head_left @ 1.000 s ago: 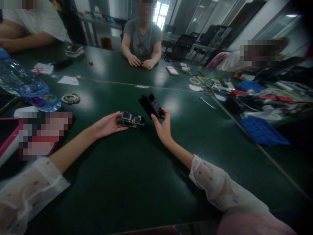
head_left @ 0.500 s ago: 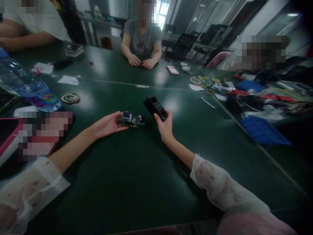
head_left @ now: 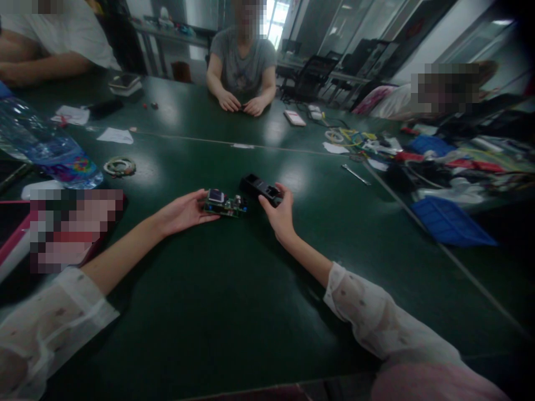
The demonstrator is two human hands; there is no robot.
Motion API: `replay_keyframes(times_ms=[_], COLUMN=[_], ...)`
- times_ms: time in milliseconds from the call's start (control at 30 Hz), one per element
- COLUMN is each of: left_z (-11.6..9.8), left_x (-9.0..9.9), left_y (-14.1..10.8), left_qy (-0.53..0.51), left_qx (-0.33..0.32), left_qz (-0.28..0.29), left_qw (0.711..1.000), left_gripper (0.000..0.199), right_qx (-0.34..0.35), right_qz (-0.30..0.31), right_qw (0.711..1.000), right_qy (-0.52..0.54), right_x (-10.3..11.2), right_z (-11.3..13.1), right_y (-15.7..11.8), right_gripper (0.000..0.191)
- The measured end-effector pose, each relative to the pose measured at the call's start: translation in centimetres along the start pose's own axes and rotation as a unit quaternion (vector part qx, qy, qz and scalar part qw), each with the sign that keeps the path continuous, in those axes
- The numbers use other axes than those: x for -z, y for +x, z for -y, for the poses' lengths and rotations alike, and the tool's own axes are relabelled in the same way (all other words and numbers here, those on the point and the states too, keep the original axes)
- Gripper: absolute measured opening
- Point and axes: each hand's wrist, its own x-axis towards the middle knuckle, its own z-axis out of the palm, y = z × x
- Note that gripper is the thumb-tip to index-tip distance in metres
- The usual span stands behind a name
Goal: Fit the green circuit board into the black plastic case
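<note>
My left hand (head_left: pixel 188 210) is closed around the left end of a circuit board (head_left: pixel 225 205), thumb above and fingers below. The board carries a small square screen and several components on its top. In my right hand (head_left: pixel 281 209) is a black plastic case (head_left: pixel 259 187), pinched at its near right end between thumb and fingers. Rectangular openings show in the case's upper face. Its far left end lies just beyond the board's right end, and I cannot tell whether the two touch. Both hands are over the green table (head_left: pixel 200 312).
A water bottle (head_left: pixel 54 150) and a coiled cable (head_left: pixel 119 166) are on the left. A wrench (head_left: pixel 355 174), a blue bin (head_left: pixel 451 220) and tangled cables (head_left: pixel 346 136) lie on the right. Across the table a person (head_left: pixel 242 67) sits with hands together.
My right hand has tipped the black case flatter, and its far end has come down and slightly left. My left hand and the circuit board have hardly moved.
</note>
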Motion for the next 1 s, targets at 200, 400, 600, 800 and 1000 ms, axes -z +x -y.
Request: replay_keyframes(times_ms=[200, 400, 600, 800, 1000], left_z=[0.0, 0.0, 0.1, 0.0, 0.0], left_x=[-0.4, 0.1, 0.4, 0.4, 0.3], left_y=[-0.2, 0.1, 0.2, 0.1, 0.1], left_qy=[0.005, 0.002, 0.010, 0.012, -0.001], left_qx=[0.002, 0.003, 0.000, -0.002, 0.002], left_qz=[-0.011, 0.002, 0.014, 0.009, 0.011], left_qw=[1.000, 1.000, 1.000, 1.000, 1.000], left_gripper=[0.030, 0.027, 0.031, 0.031, 0.030], right_qx=[-0.044, -0.046, -0.054, -0.056, -0.051], right_qz=[-0.014, -0.011, -0.008, -0.003, 0.003], right_qw=[0.999, 0.999, 0.998, 0.998, 0.998], right_qy=[0.026, 0.025, 0.025, 0.028, 0.023], right_x=[0.1, 0.0, 0.1, 0.2, 0.3], right_z=[0.7, 0.7, 1.1, 1.2, 1.5], right_y=[0.0, 0.0, 0.0, 0.0, 0.0], right_gripper=[0.065, 0.063, 0.061, 0.061, 0.060])
